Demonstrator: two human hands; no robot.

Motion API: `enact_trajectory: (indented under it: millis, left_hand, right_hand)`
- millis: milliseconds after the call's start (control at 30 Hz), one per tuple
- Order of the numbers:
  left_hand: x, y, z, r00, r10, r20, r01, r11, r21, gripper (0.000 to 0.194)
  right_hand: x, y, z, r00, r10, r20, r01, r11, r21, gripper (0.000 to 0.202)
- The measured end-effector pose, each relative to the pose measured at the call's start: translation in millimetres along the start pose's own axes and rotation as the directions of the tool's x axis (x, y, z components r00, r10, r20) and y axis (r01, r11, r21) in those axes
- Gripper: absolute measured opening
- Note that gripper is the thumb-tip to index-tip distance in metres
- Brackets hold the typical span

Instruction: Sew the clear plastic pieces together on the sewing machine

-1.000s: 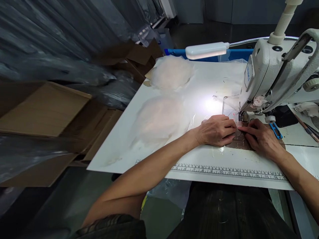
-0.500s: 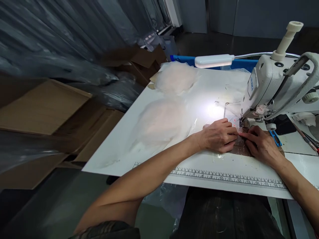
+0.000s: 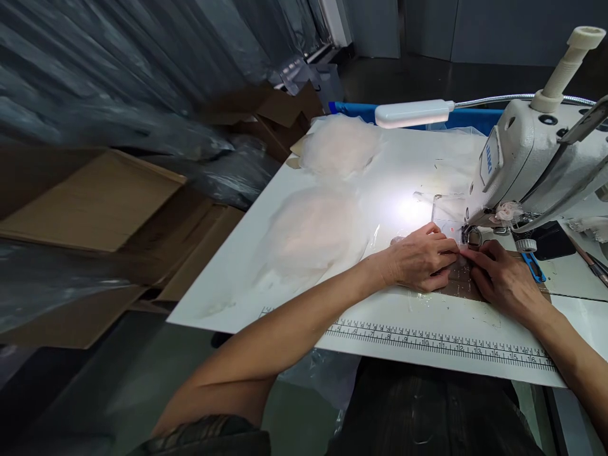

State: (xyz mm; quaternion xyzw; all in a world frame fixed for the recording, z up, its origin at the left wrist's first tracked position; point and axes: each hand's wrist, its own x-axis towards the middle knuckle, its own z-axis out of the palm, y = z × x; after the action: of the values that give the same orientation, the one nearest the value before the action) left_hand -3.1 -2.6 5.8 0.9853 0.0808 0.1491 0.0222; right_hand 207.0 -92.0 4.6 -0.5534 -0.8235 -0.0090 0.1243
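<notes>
My left hand (image 3: 422, 258) is closed, fingers curled and thumb tip pinched, just in front of the needle area of a white sewing machine (image 3: 517, 152). From the right, my right hand (image 3: 503, 278) meets it, its index finger and thumb closed at the same spot. What lies between the fingertips is too small and covered to make out. A bit of pale pink sheer material (image 3: 396, 240) shows beside my left hand. Under the presser foot (image 3: 472, 235) sits the clear plate (image 3: 446, 215) of the machine bed.
Two heaps of sheer pale pink fabric, a near heap (image 3: 313, 228) and a far heap (image 3: 339, 147), lie on the white table (image 3: 213, 310). A lamp (image 3: 414, 114) shines above. Blue thread snips (image 3: 534, 267) and a dark phone (image 3: 553, 240) are at right. Cardboard boxes (image 3: 90, 196) stand left.
The view has shifted slightly, so the table and machine appear a little displaced. Both hands keep nearly the same closed pose by the needle.
</notes>
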Motion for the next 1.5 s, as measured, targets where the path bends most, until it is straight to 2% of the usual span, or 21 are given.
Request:
enact_trajectory:
  millis: [300,567,767,1033,1167,1300,1333,1400,1467,1500]
  left_hand:
    - [2,1,-5.0,0.997,-0.038,0.073,0.033,0.997,0.071,0.031]
    - [3,0,-3.5,0.996,-0.074,0.056,0.069,0.994,0.083,0.034]
    - [4,-2,-2.4,0.995,-0.099,0.023,0.097,0.99,0.098,0.036]
    - [5,-4,-4.3,0.989,-0.139,0.046,0.136,0.988,0.069,0.036]
    - [5,-6,-5.1,0.989,-0.14,0.036,0.137,0.988,0.073,0.041]
    - [6,-8,-4.7,0.989,-0.142,0.032,0.139,0.988,0.067,0.042]
    - [6,-8,-4.6,0.989,-0.144,0.033,0.141,0.988,0.069,0.042]
    - [6,-9,-4.6,0.988,-0.148,0.037,0.145,0.986,0.078,0.042]
    - [7,-9,-4.7,0.988,-0.152,0.037,0.148,0.985,0.086,0.043]
    - [7,-9,-4.8,0.987,-0.156,0.035,0.152,0.984,0.087,0.044]
  right_hand:
    - [2,1,0,1.0,0.018,0.017,-0.017,1.0,-0.024,0.042]
    - [6,-1,-1,0.996,0.081,0.04,-0.08,0.996,-0.037,0.045]
    - [5,-3,-1,0.995,0.082,0.055,-0.079,0.996,-0.042,0.043]
    - [6,-5,-1,0.991,0.111,0.075,-0.102,0.987,-0.123,0.043]
    - [5,1,-2,0.993,0.107,0.054,-0.107,0.994,-0.008,0.04]
    - [4,14,-8,0.99,0.135,-0.044,-0.119,0.958,0.262,0.037]
    - [5,18,-10,0.986,0.165,-0.034,-0.145,0.934,0.327,0.038]
    - [8,26,-14,0.965,0.252,0.073,-0.259,0.872,0.415,0.043]
    - [11,32,-18,0.928,0.317,0.197,-0.372,0.82,0.434,0.049]
    - [12,34,-20,0.925,0.32,0.206,-0.379,0.823,0.423,0.051]
